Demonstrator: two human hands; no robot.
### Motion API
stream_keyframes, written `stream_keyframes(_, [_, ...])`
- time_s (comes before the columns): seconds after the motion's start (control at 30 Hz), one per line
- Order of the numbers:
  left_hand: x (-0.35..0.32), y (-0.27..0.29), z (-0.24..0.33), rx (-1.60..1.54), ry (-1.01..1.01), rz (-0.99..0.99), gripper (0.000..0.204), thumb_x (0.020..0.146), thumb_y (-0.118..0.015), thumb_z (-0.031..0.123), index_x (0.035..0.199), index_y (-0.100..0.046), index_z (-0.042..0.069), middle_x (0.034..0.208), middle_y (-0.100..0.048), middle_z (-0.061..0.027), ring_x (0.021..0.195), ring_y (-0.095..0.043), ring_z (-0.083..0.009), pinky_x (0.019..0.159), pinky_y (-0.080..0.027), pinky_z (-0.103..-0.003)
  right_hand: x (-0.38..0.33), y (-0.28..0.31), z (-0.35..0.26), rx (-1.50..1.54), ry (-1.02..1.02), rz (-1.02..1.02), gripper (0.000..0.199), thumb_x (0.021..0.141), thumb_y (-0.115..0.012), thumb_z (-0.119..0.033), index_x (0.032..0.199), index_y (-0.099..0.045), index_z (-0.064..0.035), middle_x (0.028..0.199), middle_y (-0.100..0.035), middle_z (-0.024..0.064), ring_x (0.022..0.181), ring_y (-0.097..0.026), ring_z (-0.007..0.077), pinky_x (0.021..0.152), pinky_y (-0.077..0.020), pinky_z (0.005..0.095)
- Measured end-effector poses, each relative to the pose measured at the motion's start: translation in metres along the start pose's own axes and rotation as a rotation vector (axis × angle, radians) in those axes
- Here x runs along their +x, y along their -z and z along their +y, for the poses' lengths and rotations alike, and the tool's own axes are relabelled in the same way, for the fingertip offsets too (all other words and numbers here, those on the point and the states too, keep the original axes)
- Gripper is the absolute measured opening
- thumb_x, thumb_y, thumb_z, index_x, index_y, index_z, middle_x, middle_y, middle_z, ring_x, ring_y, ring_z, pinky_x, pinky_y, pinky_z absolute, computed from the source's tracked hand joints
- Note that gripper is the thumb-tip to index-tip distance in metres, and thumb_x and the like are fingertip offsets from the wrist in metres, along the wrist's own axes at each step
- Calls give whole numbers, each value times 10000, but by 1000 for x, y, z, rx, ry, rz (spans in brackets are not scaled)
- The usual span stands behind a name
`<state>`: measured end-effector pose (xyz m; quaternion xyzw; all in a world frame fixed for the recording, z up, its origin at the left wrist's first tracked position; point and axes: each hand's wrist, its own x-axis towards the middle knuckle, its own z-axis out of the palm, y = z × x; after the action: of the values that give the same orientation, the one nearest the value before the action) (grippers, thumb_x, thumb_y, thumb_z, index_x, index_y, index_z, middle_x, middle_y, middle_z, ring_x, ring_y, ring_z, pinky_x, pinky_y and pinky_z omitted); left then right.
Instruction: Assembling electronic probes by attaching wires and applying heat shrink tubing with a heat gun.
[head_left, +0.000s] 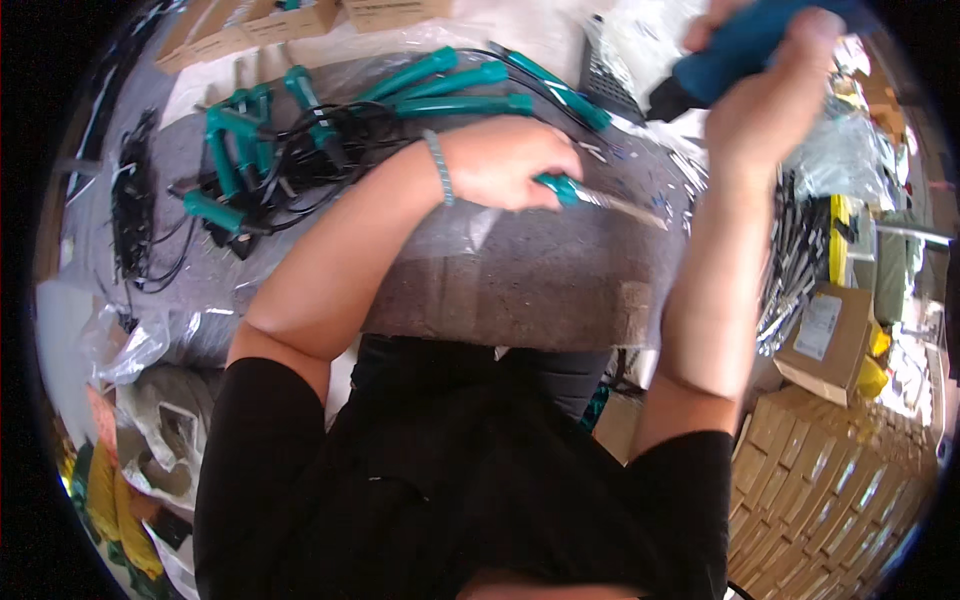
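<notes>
My left hand (505,165) is closed around the teal handle of a soldering iron (600,196), whose metal shaft points right across the grey felt work surface (520,280). A beaded bracelet circles that wrist. My right hand (765,95) is raised at the upper right, gripping a blue power tool (740,45) with a dark nose pointing left and down toward the iron's tip.
Several teal-handled irons (440,90) with black cords lie piled at the back left. Small metal parts (690,165) scatter by the right edge. Cardboard boxes (830,340) and stacked cartons (820,480) stand at right; plastic bags (140,350) at left.
</notes>
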<state>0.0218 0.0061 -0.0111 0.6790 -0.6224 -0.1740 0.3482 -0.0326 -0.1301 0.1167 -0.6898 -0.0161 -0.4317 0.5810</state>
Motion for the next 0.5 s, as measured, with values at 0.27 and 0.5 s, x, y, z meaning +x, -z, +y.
stream_keyframes(0.27, [1, 18, 33, -293, -104, -2, 313, 832, -682, 129, 1107, -595, 7, 948, -659, -124, 858, -632, -265, 781, -488, -353, -29, 106, -80, -1173, 27, -514, 477, 849, -695, -297, 1202, -582, 2, 1080, -654, 172, 1013, -624, 280, 891, -469, 366])
stream_keyframes(0.5, [0, 20, 46, -273, -233, 28, 324, 802, -702, 95, 1105, -625, 9, 982, -669, -136, 883, -648, -263, 761, -507, -338, -78, 119, -53, -1102, 51, -903, 248, 784, -719, -178, 981, -648, -45, 794, -657, 129, 698, -636, 313, 618, -499, 386])
